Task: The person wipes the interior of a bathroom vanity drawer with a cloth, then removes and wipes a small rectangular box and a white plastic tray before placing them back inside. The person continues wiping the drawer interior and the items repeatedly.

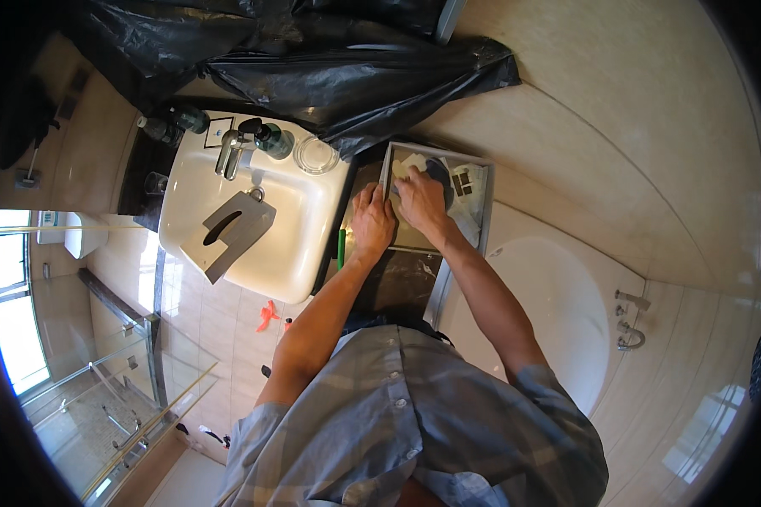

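Note:
On the counter between the washbasin and the bathtub stands a grey-rimmed open tray (441, 152). My left hand (372, 220) is closed against its left wall, fingertips at the rim. Inside the tray reaches my right hand (421, 201), its fingers bent together over small pale packets (412, 163); whatever they pinch is hidden. Beside that hand lie a dark grey round item (439, 176), a packet with dark squares (463, 180) and clear plastic wrapping (472, 215). A slim green item (341, 248) is left of my left hand.
A grey tissue box cover (243, 221) rests tilted in the white washbasin (300, 253). Around the tap (230, 156) are a dark soap bottle (274, 141) and a glass dish (316, 155). Black plastic sheeting (355, 84) hangs behind. To the right is the bathtub (550, 296).

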`<state>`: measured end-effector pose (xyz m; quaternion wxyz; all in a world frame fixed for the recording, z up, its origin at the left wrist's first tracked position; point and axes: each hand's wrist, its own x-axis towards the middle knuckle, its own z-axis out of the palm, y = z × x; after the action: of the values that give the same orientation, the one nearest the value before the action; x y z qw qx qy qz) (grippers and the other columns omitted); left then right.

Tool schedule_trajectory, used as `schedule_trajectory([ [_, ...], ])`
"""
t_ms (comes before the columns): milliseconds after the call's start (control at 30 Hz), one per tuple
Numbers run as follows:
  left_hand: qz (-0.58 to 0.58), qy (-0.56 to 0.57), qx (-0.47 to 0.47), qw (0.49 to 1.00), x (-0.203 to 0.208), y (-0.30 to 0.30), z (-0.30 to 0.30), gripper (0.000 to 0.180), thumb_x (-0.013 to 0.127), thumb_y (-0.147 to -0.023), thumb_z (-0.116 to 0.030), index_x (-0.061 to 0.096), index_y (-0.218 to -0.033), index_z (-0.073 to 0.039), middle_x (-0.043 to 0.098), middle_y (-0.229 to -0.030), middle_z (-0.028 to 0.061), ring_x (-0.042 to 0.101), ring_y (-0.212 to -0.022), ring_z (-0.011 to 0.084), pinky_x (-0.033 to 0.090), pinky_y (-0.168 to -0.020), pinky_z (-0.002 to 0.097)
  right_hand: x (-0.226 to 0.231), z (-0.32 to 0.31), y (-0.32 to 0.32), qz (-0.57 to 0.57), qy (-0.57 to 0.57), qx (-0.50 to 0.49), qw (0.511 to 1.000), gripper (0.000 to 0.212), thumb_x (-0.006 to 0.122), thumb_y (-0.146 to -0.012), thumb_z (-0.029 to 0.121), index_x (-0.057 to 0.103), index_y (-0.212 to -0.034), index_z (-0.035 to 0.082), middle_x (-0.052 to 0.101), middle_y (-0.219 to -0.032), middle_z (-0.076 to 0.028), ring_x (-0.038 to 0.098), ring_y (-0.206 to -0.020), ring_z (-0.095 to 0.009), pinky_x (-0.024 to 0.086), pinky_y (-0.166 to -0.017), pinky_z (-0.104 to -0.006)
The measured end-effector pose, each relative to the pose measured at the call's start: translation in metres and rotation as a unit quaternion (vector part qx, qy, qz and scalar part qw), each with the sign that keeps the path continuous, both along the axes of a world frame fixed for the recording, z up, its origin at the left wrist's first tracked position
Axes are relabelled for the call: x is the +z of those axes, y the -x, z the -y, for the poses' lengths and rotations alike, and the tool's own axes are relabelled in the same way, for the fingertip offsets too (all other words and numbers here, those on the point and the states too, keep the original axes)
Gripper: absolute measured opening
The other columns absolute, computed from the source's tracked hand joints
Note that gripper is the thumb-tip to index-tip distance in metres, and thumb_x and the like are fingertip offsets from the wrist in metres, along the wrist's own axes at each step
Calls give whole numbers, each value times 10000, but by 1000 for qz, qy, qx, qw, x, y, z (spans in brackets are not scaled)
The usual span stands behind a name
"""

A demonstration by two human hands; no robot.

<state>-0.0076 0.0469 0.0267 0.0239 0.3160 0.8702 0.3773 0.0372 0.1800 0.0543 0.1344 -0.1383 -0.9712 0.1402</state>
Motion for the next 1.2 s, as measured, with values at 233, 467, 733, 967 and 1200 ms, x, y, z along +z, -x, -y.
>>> schedule_trajectory([
  [233, -18, 1, 2, 1000, -7, 1, 0, 347, 593, -894, -118, 583, -1213, 19, 570, -1256, 176, 529, -1129, 386, 448, -973, 446, -11, -28, -28, 46, -174, -95, 979, 133, 613, -798, 155, 688, -831, 51, 579, -949, -117, 613, -852, -300, 512, -642, -457],
  [467, 4, 1, 23, 1000, -10, 2, 1, 330, 583, -927, -166, 618, -1199, 18, 580, -1260, 173, 536, -1137, 381, 447, -970, 442, 19, -23, -19, 13, -17, -151, 988, 177, 712, -742, 70, 659, -909, 46, 587, -933, -141, 611, -866, -341, 516, -666, -478],
  [733, 90, -65, 32, 993, -10, 3, 3, 391, 442, -1035, -297, 650, -1165, 8, 567, -1311, 164, 540, -1149, 390, 438, -971, 445, -20, 7, 43, -158, 168, -134, 964, 179, 623, -864, 89, 601, -987, -39, 571, -1032, -242, 577, -954, -440, 493, -817, -472],
  [967, 110, -23, 54, 992, -11, 1, 4, 435, 419, -1042, -347, 654, -1180, -8, 552, -1335, 146, 516, -1196, 381, 421, -999, 453, -34, 40, -37, -52, 213, 42, 975, 254, 581, -823, 76, 662, -1025, -54, 605, -1205, -239, 587, -1081, -401, 470, -961, -441],
  [1200, 100, 1, 59, 993, -16, 1, 1, 403, 428, -1039, -349, 664, -1189, -59, 549, -1332, 129, 503, -1219, 359, 413, -1020, 440, -18, 25, -78, 135, 215, 93, 963, 169, 585, -740, 45, 706, -844, -11, 687, -1067, -156, 612, -1060, -329, 478, -950, -411],
])
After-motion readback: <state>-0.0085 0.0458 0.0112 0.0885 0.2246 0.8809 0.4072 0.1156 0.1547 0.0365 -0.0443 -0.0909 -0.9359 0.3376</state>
